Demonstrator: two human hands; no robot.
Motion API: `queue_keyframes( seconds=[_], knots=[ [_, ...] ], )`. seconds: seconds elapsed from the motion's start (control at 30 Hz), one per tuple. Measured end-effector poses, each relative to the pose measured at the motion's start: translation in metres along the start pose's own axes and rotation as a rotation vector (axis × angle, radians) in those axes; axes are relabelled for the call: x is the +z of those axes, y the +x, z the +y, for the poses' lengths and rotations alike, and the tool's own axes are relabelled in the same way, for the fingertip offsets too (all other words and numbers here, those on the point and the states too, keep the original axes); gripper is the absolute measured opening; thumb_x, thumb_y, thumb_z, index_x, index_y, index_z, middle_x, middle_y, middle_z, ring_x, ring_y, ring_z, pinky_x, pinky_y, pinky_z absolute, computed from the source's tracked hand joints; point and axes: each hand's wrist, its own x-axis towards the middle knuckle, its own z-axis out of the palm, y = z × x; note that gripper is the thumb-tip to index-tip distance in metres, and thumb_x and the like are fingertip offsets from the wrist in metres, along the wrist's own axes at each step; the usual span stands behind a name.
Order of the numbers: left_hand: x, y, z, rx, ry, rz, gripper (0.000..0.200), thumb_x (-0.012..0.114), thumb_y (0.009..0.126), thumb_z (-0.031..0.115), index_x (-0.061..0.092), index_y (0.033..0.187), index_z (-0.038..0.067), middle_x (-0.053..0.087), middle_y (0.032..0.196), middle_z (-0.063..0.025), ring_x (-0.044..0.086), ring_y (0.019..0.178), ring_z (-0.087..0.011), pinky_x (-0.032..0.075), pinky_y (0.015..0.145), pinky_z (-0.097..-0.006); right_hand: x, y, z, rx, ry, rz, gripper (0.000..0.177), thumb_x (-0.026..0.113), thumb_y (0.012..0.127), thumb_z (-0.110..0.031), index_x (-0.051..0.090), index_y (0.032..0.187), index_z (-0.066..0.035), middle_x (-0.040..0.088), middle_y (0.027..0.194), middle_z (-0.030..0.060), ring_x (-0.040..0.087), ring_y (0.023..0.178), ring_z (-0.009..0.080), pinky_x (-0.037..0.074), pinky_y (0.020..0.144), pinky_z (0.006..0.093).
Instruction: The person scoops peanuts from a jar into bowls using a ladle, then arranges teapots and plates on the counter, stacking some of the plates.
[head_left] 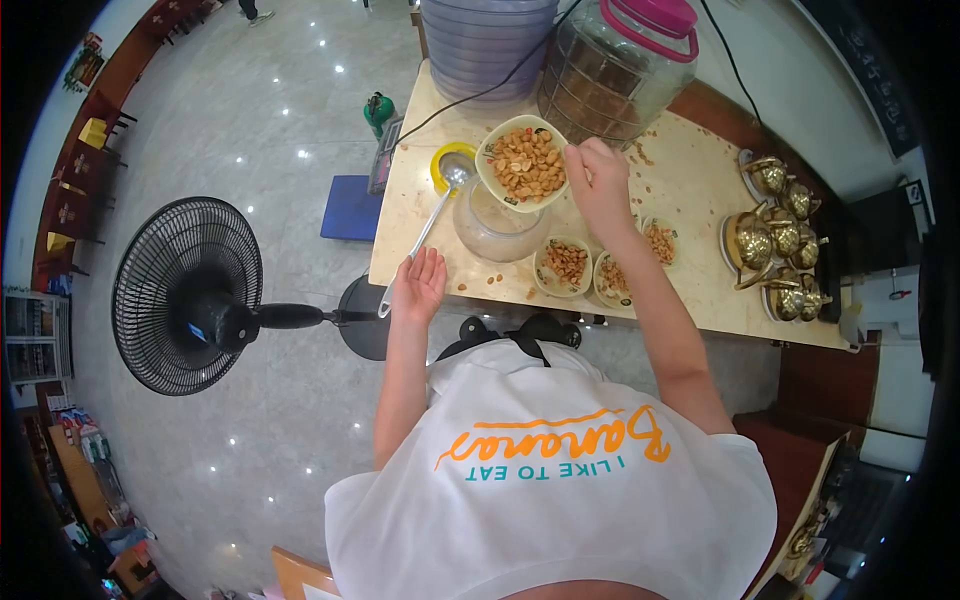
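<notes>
My right hand [600,188] pinches the rim of a pale bowl [484,172] full of peanuts [525,163]. This bowl hangs over a clear round container [490,235], overlapping its far side in view. My left hand [420,287] is palm up with fingers stretched out, beside the long handle of a metal ladle [434,217]; the handle passes right at its fingertips. The ladle's head lies over a yellow ring-shaped item [437,170]. Close to the table's front edge stand several small bowls of nuts, including one [562,288] near the clear container.
A large jar with a pink lid [660,15] and stacked translucent tubs [488,50] stand at the back of the wooden table [690,220]. Several brass teapots [752,240] sit at the right. Loose nuts are scattered about. A black fan [190,295] stands left on the floor.
</notes>
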Motion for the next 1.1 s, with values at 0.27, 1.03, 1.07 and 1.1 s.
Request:
queue_keyframes(
  seconds=[0.27,1.03,1.07,1.1],
  knots=[
    [0.005,0.012,0.000,0.044,-0.006,0.124,0.047,0.027,0.098,0.034,0.046,0.120,-0.003,0.054,0.118,-0.0140,0.049,0.112,-0.0280,0.043,0.096,-0.0398,0.008,-0.002,-0.001,-0.014,-0.068,0.013,0.026,0.048,0.090,-0.020,0.057,0.072,-0.003,0.052,0.075,0.0051,0.053,0.076,0.0236,0.024,0.098,0.0537],
    [0.032,0.075,0.004,-0.160,-0.131,0.100,0.050,0.019,0.098,0.032,0.046,0.118,-0.005,0.056,0.114,-0.0139,0.055,0.106,-0.0255,0.047,0.090,-0.0371,0.009,-0.007,-0.001,-0.050,-0.112,0.040,0.025,0.049,0.090,-0.019,0.057,0.073,-0.003,0.052,0.077,0.0051,0.052,0.082,0.0226,0.022,0.099,0.0510],
    [0.032,0.082,0.004,-0.178,-0.136,0.080,0.050,0.019,0.098,0.033,0.046,0.118,-0.005,0.057,0.113,-0.0136,0.056,0.105,-0.0249,0.048,0.089,-0.0364,0.010,-0.007,-0.001,-0.049,-0.117,0.045,0.025,0.049,0.089,-0.019,0.057,0.073,-0.003,0.052,0.077,0.0051,0.052,0.082,0.0225,0.022,0.100,0.0511],
    [0.033,0.089,0.003,-0.174,-0.090,0.078,0.051,0.020,0.098,0.034,0.047,0.118,-0.004,0.058,0.112,-0.0131,0.057,0.103,-0.0241,0.049,0.087,-0.0353,0.010,-0.007,-0.001,-0.048,-0.121,0.049,0.025,0.049,0.089,-0.019,0.057,0.073,-0.003,0.052,0.078,0.0050,0.052,0.082,0.0224,0.021,0.100,0.0513]
  ],
)
